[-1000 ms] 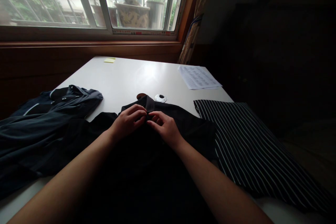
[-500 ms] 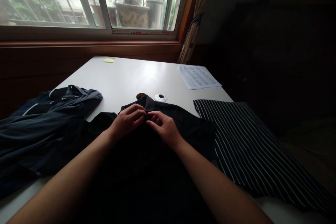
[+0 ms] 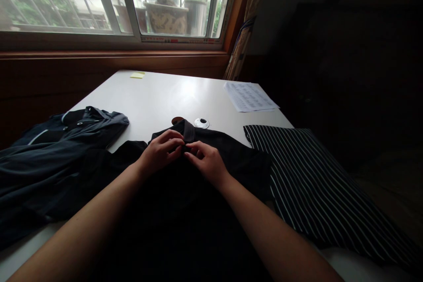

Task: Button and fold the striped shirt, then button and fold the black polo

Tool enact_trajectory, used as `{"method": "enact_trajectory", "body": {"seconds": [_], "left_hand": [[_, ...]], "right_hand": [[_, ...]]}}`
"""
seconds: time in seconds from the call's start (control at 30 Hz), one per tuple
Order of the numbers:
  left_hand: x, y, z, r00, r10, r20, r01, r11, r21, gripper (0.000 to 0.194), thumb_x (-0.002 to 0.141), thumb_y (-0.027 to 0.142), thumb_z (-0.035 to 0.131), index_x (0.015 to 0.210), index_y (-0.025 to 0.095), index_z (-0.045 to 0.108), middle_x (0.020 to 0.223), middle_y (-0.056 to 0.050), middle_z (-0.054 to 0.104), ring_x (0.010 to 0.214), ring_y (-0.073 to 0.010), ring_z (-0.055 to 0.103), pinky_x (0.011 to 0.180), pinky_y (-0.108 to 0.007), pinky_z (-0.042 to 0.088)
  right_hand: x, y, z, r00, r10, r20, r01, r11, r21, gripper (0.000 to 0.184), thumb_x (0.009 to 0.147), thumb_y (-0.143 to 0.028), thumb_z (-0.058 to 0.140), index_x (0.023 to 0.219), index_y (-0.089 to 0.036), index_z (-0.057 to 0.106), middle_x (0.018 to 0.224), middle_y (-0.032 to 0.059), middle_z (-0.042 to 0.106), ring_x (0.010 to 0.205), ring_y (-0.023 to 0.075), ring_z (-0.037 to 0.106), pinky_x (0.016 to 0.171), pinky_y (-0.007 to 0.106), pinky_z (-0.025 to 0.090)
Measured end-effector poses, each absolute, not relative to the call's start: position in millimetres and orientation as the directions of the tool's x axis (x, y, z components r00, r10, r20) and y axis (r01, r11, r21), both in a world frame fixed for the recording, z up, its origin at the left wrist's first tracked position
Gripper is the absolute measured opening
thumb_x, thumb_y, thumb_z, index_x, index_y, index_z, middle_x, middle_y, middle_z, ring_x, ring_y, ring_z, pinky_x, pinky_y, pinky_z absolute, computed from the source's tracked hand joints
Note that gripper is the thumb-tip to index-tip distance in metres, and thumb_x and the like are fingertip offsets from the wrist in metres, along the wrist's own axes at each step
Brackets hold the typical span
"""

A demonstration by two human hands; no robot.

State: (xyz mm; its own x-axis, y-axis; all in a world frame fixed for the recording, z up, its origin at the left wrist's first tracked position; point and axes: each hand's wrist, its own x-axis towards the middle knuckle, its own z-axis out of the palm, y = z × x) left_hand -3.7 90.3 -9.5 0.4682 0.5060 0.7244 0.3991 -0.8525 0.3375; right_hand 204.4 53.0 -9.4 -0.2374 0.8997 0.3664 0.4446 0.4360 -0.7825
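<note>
A black collared shirt (image 3: 185,211) lies flat on the white table (image 3: 165,97) in front of me, collar pointing away. My left hand (image 3: 161,152) and my right hand (image 3: 207,161) meet just below the collar, fingertips pinched together on the shirt's front placket. Both hands have curled fingers gripping the cloth; what exactly sits between the fingertips is too dark to make out.
A dark navy garment (image 3: 56,154) is heaped at the left. A black shirt with thin white stripes (image 3: 313,185) lies at the right. Behind the collar sits a small round shiny object (image 3: 201,123). Printed papers (image 3: 249,96) and a yellow sticky note (image 3: 137,75) lie farther back, under the window.
Both hands stay at the placket; the fingers shift only slightly, the right fingertips drawing a little closer to the left.
</note>
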Motion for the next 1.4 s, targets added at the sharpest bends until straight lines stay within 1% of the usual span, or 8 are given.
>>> {"method": "enact_trajectory", "body": {"seconds": [0.53,0.73,0.87,0.93,1.03,1.13,1.27,1.4], "left_hand": [[-5,87,1,0.507,0.566,0.65,0.358,-0.824,0.438,0.02,0.081,0.008,0.062,0.096,0.022,0.064,0.109,-0.009,0.061,0.102,-0.021,0.063,0.084,-0.035,0.056],[-4,88,1,0.481,0.585,0.654,0.355,-0.811,0.464,0.01,0.084,0.012,0.065,0.089,0.021,0.065,0.104,-0.007,0.062,0.098,-0.0197,0.063,0.083,-0.034,0.056],[-4,90,0,0.48,0.599,0.641,0.333,-0.8,0.499,0.012,0.082,0.009,0.065,0.088,0.021,0.065,0.104,-0.008,0.062,0.098,-0.0198,0.064,0.083,-0.034,0.056],[-4,91,-1,0.477,0.62,0.624,0.303,-0.782,0.545,0.013,0.083,0.009,0.065,0.09,0.02,0.064,0.104,-0.008,0.062,0.095,-0.0191,0.064,0.08,-0.033,0.057],[-6,93,-4,0.466,0.679,0.567,0.232,-0.712,0.663,0.015,0.085,0.012,0.064,0.098,0.02,0.064,0.103,-0.007,0.06,0.093,-0.018,0.065,0.075,-0.03,0.06],[-8,97,-8,0.455,0.736,0.501,0.17,-0.624,0.763,0.021,0.086,0.017,0.066,0.106,0.021,0.064,0.105,-0.007,0.059,0.094,-0.0179,0.066,0.079,-0.031,0.061],[-11,102,-13,0.454,0.776,0.437,0.103,-0.533,0.84,0.024,0.087,0.021,0.068,0.111,0.021,0.062,0.105,-0.008,0.063,0.092,-0.0179,0.068,0.081,-0.032,0.06],[-10,103,-14,0.446,0.801,0.398,0.053,-0.468,0.882,0.027,0.086,0.021,0.071,0.112,0.021,0.061,0.105,-0.007,0.065,0.091,-0.0172,0.069,0.081,-0.031,0.059]], "right_hand": [[204,52,-10,-0.234,0.9,0.368,0.493,0.436,-0.753,0.024,0.086,-0.027,0.072,0.11,-0.025,0.072,0.085,0.0001,0.071,0.068,0.0144,0.061,0.069,0.027,0.049],[204,53,-8,-0.236,0.904,0.355,0.495,0.427,-0.757,0.024,0.086,-0.027,0.072,0.11,-0.025,0.072,0.087,0.0006,0.072,0.071,0.0153,0.063,0.071,0.028,0.05],[204,53,-8,-0.241,0.906,0.347,0.494,0.423,-0.76,0.025,0.086,-0.027,0.072,0.111,-0.026,0.071,0.088,0.0001,0.073,0.07,0.015,0.063,0.07,0.027,0.049],[204,53,-9,-0.245,0.904,0.349,0.484,0.426,-0.764,0.025,0.086,-0.027,0.072,0.111,-0.025,0.071,0.088,0.0002,0.073,0.071,0.0151,0.064,0.071,0.027,0.05],[203,53,-10,-0.257,0.905,0.34,0.473,0.424,-0.772,0.024,0.087,-0.029,0.072,0.111,-0.025,0.071,0.09,0.0007,0.073,0.072,0.0154,0.065,0.072,0.027,0.05],[204,54,-10,-0.266,0.905,0.332,0.471,0.422,-0.775,0.024,0.088,-0.031,0.071,0.111,-0.025,0.071,0.09,0.0011,0.073,0.074,0.0157,0.065,0.073,0.027,0.05],[204,55,-11,-0.273,0.9,0.339,0.462,0.431,-0.775,0.021,0.09,-0.031,0.068,0.11,-0.025,0.071,0.089,0.0011,0.073,0.075,0.0159,0.066,0.073,0.027,0.05],[204,54,-12,-0.277,0.9,0.336,0.457,0.431,-0.778,0.021,0.09,-0.029,0.068,0.11,-0.025,0.071,0.089,0.0011,0.073,0.076,0.0163,0.066,0.073,0.027,0.05]]}}
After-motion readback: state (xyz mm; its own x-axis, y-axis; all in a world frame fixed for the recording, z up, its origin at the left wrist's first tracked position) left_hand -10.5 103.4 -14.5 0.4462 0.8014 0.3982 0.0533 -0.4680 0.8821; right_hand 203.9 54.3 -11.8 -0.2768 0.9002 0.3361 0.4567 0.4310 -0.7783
